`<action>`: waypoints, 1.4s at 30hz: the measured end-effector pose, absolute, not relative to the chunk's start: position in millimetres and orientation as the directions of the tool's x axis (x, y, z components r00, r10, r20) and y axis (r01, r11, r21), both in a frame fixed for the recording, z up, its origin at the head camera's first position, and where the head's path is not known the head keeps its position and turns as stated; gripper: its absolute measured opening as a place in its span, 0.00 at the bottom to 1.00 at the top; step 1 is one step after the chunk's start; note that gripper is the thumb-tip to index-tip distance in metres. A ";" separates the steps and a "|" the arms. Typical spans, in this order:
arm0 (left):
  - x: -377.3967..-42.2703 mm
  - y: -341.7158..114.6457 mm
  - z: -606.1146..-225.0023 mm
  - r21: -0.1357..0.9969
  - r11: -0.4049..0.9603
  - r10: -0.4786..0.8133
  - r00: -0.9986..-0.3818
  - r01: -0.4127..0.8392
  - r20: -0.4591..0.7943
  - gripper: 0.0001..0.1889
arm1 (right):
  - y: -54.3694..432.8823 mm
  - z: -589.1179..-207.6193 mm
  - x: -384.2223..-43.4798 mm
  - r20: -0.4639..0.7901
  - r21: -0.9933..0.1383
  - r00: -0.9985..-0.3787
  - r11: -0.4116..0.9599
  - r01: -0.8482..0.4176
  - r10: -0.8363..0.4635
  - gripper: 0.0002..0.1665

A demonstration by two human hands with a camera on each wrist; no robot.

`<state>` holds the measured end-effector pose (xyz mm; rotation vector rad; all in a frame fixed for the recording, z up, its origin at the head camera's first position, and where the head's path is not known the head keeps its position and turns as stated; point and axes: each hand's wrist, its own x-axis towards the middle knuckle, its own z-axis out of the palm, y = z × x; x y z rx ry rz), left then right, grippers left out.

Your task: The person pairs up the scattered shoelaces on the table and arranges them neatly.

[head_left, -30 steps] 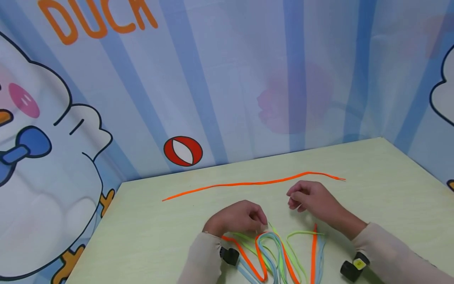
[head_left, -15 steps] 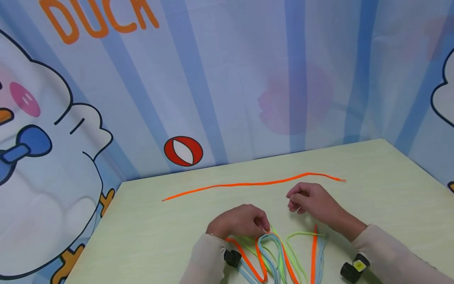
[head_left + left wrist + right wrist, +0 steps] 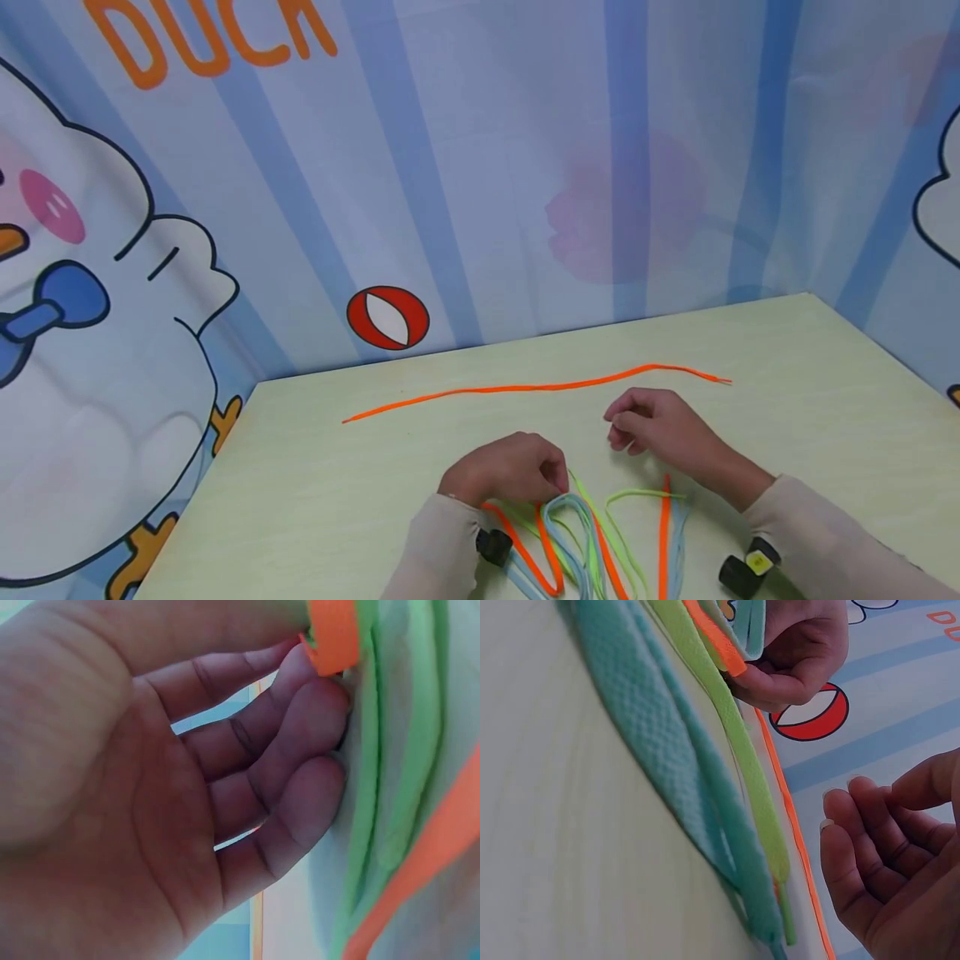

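A loose bundle of flat shoelaces, orange, pale blue (image 3: pixel 567 504) and yellow-green (image 3: pixel 622 546), lies at the front of the table. My left hand (image 3: pixel 508 468) is over its far side, and thumb and index finger pinch a bend of an orange shoelace (image 3: pixel 335 636). The other left fingers curl loosely beside green laces (image 3: pixel 367 787). To the right, my right hand (image 3: pixel 652 425) hovers over the table with loosely bent fingers and nothing between them. Beyond both hands a single orange shoelace (image 3: pixel 517 388) is stretched out nearly straight across the table.
The pale wooden table (image 3: pixel 322 492) meets a blue striped backdrop (image 3: pixel 510 208) with cartoon prints along its back edge. Lace ends, orange (image 3: pixel 663 542) and blue, lie just below the right hand. A small black camera (image 3: pixel 494 547) sits at the left wrist.
My left hand has shifted slightly right and down onto the bend of the orange shoelace in the bundle. The right hand and the stretched orange shoelace have stayed almost still.
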<state>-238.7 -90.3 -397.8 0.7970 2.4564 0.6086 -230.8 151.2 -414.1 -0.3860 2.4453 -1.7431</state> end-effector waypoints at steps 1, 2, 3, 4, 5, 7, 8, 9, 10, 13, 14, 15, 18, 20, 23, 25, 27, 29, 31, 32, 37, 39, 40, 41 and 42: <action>-238.9 -90.7 -397.4 0.547 0.727 0.634 -0.710 0.415 -0.305 0.07 | 151.2 -414.3 -230.6 0.053 -0.942 -0.961 0.307 -0.139 -0.271 0.12; -239.1 -91.3 -396.9 0.555 0.722 0.638 -0.708 0.413 -0.303 0.07 | 151.2 -414.5 -230.6 0.053 -0.942 -0.961 0.306 -0.138 -0.271 0.12; -239.2 -91.7 -396.4 0.571 0.714 0.642 -0.704 0.405 -0.304 0.06 | 151.3 -414.8 -230.5 0.053 -0.942 -0.961 0.305 -0.139 -0.272 0.12; -239.3 -92.0 -396.0 0.587 0.703 0.650 -0.698 0.402 -0.300 0.05 | 151.4 -415.0 -230.4 0.053 -0.942 -0.960 0.304 -0.139 -0.274 0.12; -239.3 -92.2 -395.4 0.605 0.690 0.658 -0.692 0.396 -0.297 0.05 | 151.5 -415.1 -230.2 0.052 -0.943 -0.960 0.303 -0.139 -0.275 0.12; -239.6 -92.8 -394.2 0.634 0.667 0.673 -0.683 0.392 -0.285 0.05 | 151.6 -415.4 -229.9 0.050 -0.943 -0.960 0.302 -0.137 -0.277 0.12; -239.7 -93.0 -393.9 0.647 0.655 0.680 -0.677 0.390 -0.281 0.05 | 151.5 -415.4 -229.6 0.050 -0.943 -0.959 0.303 -0.137 -0.278 0.12; -239.8 -93.2 -393.5 0.661 0.644 0.687 -0.671 0.385 -0.279 0.05 | 151.4 -415.3 -229.3 0.049 -0.943 -0.959 0.303 -0.136 -0.278 0.12; -240.1 -93.6 -393.4 0.671 0.634 0.695 -0.664 0.385 -0.275 0.05 | 151.1 -415.2 -229.1 0.052 -0.943 -0.958 0.303 -0.140 -0.283 0.12; -240.9 -94.6 -393.4 0.690 0.612 0.714 -0.646 0.387 -0.270 0.07 | 150.1 -415.1 -228.4 0.046 -0.944 -0.956 0.301 -0.137 -0.290 0.12; -241.3 -95.0 -393.7 0.696 0.605 0.718 -0.641 0.386 -0.269 0.07 | 149.6 -415.0 -228.2 0.045 -0.945 -0.954 0.297 -0.137 -0.298 0.12; -241.3 -95.2 -393.8 0.701 0.601 0.721 -0.641 0.385 -0.265 0.07 | 149.2 -415.1 -228.1 0.044 -0.946 -0.951 0.292 -0.138 -0.308 0.12; -242.4 -95.7 -393.8 0.714 0.580 0.730 -0.639 0.392 -0.243 0.05 | 148.0 -415.6 -228.2 0.038 -0.947 -0.941 0.290 -0.141 -0.335 0.12; -242.9 -96.0 -393.8 0.727 0.561 0.738 -0.637 0.395 -0.223 0.05 | 146.9 -416.1 -228.5 0.038 -0.944 -0.933 0.292 -0.151 -0.358 0.13; -243.2 -96.3 -393.4 0.746 0.533 0.745 -0.640 0.400 -0.190 0.05 | 145.1 -416.6 -228.4 0.034 -0.938 -0.925 0.308 -0.161 -0.380 0.13; -243.1 -96.6 -393.8 0.753 0.528 0.735 -0.655 0.394 -0.173 0.05 | 143.8 -416.6 -228.0 0.029 -0.935 -0.919 0.315 -0.164 -0.392 0.13; -243.1 -96.7 -394.3 0.763 0.527 0.716 -0.679 0.373 -0.162 0.05 | 142.7 -416.1 -227.3 0.024 -0.931 -0.913 0.323 -0.169 -0.408 0.14; -243.3 -96.7 -394.6 0.772 0.536 0.684 -0.711 0.342 -0.159 0.04 | 141.6 -415.4 -226.5 0.021 -0.928 -0.903 0.328 -0.177 -0.429 0.14; -243.1 -96.6 -394.2 0.780 0.541 0.656 -0.739 0.316 -0.156 0.04 | 140.8 -414.7 -225.4 0.020 -0.926 -0.890 0.328 -0.189 -0.455 0.14; -243.3 -96.5 -394.3 0.783 0.542 0.643 -0.751 0.306 -0.152 0.04 | 140.4 -414.6 -225.0 0.020 -0.924 -0.883 0.329 -0.196 -0.469 0.14; -244.3 -97.1 -395.4 0.792 0.538 0.609 -0.783 0.290 -0.128 0.06 | 139.6 -415.4 -222.1 0.006 -0.922 -0.847 0.324 -0.210 -0.532 0.13; -244.6 -97.7 -396.2 0.798 0.530 0.604 -0.788 0.286 -0.118 0.07 | 139.6 -415.7 -221.0 -0.004 -0.928 -0.831 0.312 -0.204 -0.556 0.14; -244.7 -97.9 -396.5 0.802 0.525 0.603 -0.789 0.285 -0.115 0.07 | 139.4 -415.7 -220.4 -0.008 -0.932 -0.823 0.302 -0.200 -0.568 0.15; -244.7 -98.1 -396.6 0.806 0.519 0.603 -0.790 0.284 -0.110 0.08 | 139.3 -415.6 -219.9 -0.011 -0.936 -0.816 0.293 -0.194 -0.578 0.15; -244.7 -98.1 -396.7 0.809 0.516 0.602 -0.791 0.283 -0.107 0.09 | 139.0 -415.5 -219.6 -0.011 -0.938 -0.810 0.285 -0.194 -0.587 0.16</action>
